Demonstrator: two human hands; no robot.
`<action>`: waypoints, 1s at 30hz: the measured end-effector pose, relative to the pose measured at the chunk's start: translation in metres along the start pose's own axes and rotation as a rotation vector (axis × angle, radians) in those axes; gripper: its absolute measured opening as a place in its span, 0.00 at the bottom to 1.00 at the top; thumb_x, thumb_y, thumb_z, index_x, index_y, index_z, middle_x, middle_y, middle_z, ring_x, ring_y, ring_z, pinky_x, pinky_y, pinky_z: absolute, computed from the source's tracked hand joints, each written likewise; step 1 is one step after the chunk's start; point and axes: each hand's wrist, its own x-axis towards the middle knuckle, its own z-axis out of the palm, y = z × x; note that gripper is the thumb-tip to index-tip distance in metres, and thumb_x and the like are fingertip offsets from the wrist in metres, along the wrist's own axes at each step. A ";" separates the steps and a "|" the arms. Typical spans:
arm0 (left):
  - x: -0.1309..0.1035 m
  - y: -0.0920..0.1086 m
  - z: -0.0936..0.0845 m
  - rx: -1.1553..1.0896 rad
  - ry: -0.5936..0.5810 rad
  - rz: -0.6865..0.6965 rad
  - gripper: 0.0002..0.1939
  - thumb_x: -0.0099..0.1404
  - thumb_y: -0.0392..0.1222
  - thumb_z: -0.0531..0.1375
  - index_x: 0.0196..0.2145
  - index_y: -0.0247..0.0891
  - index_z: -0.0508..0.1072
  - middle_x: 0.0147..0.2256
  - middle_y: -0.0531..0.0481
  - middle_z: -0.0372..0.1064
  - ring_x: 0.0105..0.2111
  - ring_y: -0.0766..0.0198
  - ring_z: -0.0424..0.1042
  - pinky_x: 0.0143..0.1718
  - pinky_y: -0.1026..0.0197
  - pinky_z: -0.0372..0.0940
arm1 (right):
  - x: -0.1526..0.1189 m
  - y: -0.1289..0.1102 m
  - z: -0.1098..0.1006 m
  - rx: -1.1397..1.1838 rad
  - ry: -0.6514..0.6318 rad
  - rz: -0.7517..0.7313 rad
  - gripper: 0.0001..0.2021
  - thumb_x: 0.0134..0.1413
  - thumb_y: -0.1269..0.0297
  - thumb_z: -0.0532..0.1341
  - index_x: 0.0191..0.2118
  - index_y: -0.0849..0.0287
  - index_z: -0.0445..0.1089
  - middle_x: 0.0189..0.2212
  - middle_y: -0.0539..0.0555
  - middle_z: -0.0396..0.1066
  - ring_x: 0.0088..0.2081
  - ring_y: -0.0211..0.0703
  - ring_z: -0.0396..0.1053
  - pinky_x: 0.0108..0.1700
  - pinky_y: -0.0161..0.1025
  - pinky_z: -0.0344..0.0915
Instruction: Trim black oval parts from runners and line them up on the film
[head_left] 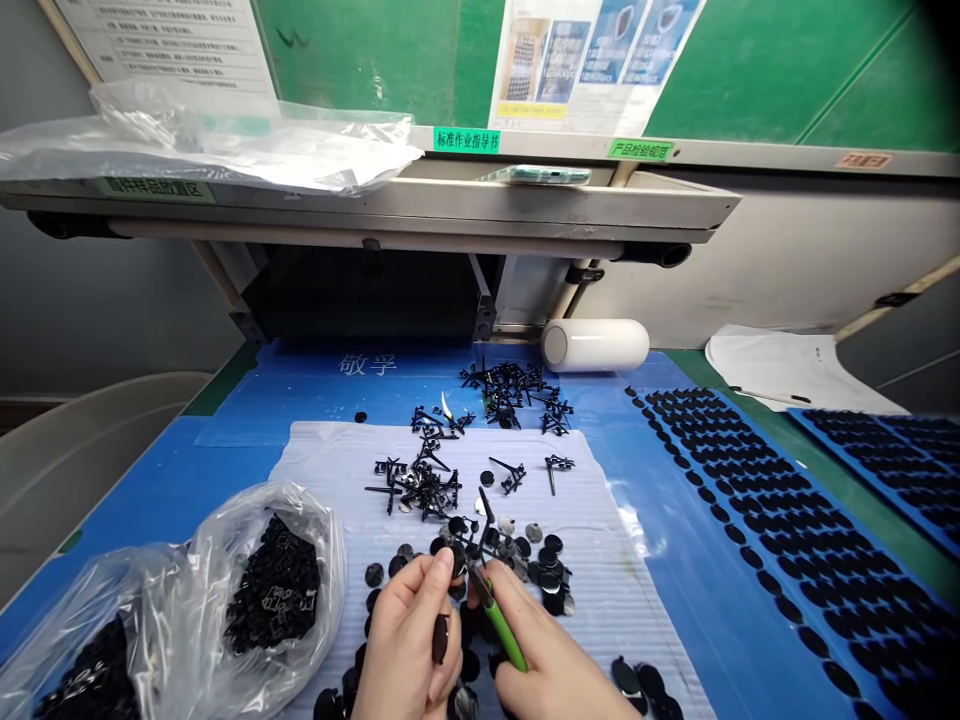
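My left hand [409, 632] is closed, thumb against fingers, at a small black plastic disc piece [458, 558]. Another dark piece [440, 638] shows between its curled fingers. My right hand [551, 650] is wrapped round green-handled nippers [504, 630], whose metal tip lies by the left fingertips. A black plastic sprue [487, 515] sticks up just beyond the tip; the fingers partly hide where they meet. Loose black discs [551, 582] lie around both hands on a white ribbed sheet [592, 545]. Farther off is a heap of black sprues [429, 490].
Clear bags [330, 560] of black parts stand at left. More sprues [510, 390] lie at the back near a white cylinder [596, 345]. Rows of black discs [750, 480] cover the right. A shelf [450, 208] holding a phone [547, 176] overhangs the back.
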 end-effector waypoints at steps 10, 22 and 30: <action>0.002 -0.004 -0.002 0.030 -0.020 0.004 0.17 0.53 0.52 0.58 0.19 0.36 0.60 0.05 0.65 0.46 0.05 0.81 0.37 0.07 0.74 0.32 | 0.002 -0.001 -0.004 0.069 -0.047 0.075 0.39 0.31 0.75 0.49 0.58 0.63 0.47 0.59 0.56 0.45 0.59 0.50 0.39 0.58 0.46 0.39; 0.009 -0.001 -0.001 -0.023 0.044 -0.031 0.18 0.50 0.54 0.60 0.21 0.34 0.64 0.06 0.65 0.46 0.06 0.81 0.38 0.09 0.73 0.32 | 0.010 -0.008 -0.005 -0.091 0.036 -0.040 0.20 0.32 0.77 0.46 0.37 0.58 0.59 0.27 0.49 0.62 0.31 0.40 0.61 0.32 0.33 0.57; 0.024 -0.001 -0.032 0.432 0.204 0.263 0.18 0.51 0.53 0.59 0.16 0.37 0.60 0.12 0.61 0.45 0.12 0.76 0.45 0.13 0.71 0.43 | 0.059 -0.003 -0.033 -0.206 0.111 -0.053 0.10 0.35 0.77 0.47 0.28 0.57 0.51 0.22 0.46 0.55 0.24 0.36 0.54 0.27 0.33 0.51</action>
